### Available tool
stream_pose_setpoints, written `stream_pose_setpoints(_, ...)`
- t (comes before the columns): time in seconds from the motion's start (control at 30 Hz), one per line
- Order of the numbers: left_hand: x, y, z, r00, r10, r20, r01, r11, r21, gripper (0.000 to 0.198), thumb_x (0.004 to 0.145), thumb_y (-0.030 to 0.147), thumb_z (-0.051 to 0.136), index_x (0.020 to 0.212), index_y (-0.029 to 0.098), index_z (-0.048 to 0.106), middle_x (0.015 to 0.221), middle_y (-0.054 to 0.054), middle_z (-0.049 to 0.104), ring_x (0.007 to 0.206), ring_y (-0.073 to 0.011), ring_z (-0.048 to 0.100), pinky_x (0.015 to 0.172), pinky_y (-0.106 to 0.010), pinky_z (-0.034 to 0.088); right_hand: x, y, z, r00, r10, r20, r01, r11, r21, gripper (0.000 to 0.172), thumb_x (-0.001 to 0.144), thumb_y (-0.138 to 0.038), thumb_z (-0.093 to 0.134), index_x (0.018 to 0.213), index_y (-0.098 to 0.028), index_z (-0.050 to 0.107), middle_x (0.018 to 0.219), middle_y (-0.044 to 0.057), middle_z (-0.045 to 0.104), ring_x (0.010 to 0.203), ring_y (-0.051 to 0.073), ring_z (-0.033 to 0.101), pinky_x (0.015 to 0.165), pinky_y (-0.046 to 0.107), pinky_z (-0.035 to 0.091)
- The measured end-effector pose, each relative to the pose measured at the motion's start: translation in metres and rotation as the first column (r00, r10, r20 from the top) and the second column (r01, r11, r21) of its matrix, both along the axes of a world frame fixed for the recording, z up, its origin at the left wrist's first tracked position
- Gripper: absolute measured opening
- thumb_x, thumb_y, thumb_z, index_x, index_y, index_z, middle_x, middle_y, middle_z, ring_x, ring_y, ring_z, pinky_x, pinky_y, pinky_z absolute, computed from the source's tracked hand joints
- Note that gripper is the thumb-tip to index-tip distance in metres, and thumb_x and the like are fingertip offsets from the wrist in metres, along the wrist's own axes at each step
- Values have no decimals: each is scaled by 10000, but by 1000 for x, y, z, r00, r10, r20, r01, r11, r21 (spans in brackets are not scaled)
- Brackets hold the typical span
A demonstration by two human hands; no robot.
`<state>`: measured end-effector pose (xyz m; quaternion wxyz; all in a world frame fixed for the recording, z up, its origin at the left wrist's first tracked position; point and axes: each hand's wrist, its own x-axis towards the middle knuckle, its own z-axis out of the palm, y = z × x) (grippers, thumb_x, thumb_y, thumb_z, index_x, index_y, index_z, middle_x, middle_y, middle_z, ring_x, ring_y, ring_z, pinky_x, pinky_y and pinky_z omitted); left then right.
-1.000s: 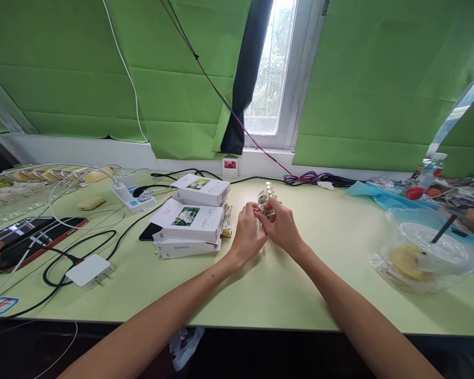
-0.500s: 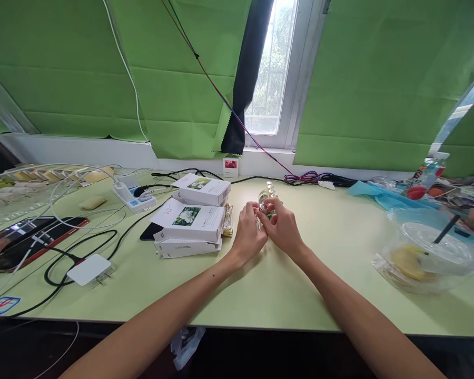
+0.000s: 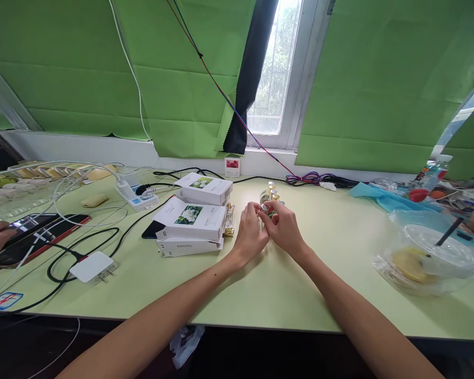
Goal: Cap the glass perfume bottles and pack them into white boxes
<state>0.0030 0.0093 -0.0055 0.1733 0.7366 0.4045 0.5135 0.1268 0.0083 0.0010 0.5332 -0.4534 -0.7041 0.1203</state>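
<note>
Together, left hand and right hand hold glassware (mostly hidden).

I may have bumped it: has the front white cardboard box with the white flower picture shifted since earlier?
No, the box hasn't shifted against the white plastic power strip; the whole scene just drifts slightly right.

Your left hand and right hand meet, fingers bent inward, wrists apart, while your left forearm and right forearm slant outward, spreading widely toward you
</note>
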Motion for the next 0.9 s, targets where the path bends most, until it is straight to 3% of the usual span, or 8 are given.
stream_pose_setpoints(0.3, 0, 0, 2, 1000, 9, 12, -8, 1000, -17, 290, 782, 100, 583, 971, 222, 400, 953, -47, 554, 871, -200, 558, 726, -316, 450, -1, 1, 3, 1000, -22, -6, 22, 1000, 0, 160, 906, -363, 646, 921, -207, 617, 838, 40, 650, 648, 153, 539, 559, 267, 429)
stream_pose_setpoints(0.6, 0, -1, 2, 1000, -4, 20, 4, 999, -42, 295, 793, 132, 602, 993, 225, 406, 974, -54, 566, 912, -209, 573, 743, -325, 453, -1, -1, 3, 999, -51, 13, 51, 999, -6, 180, 904, -384, 656, 913, -209, 614, 855, 44, 662, 644, 154, 541, 570, 269, 436)
stream_pose_setpoints(0.9, -1, 0, 2, 1000, 0, 7, 0, 1000, -10, 300, 784, 104, 593, 996, 222, 417, 996, -56, 575, 908, -206, 562, 764, -336, 461, -3, -10, 7, 1000, -17, -12, 16, 999, -40, 192, 924, -347, 613, 1049, -204, 646, 953, 54, 694, 607, 133, 549, 570, 268, 444)
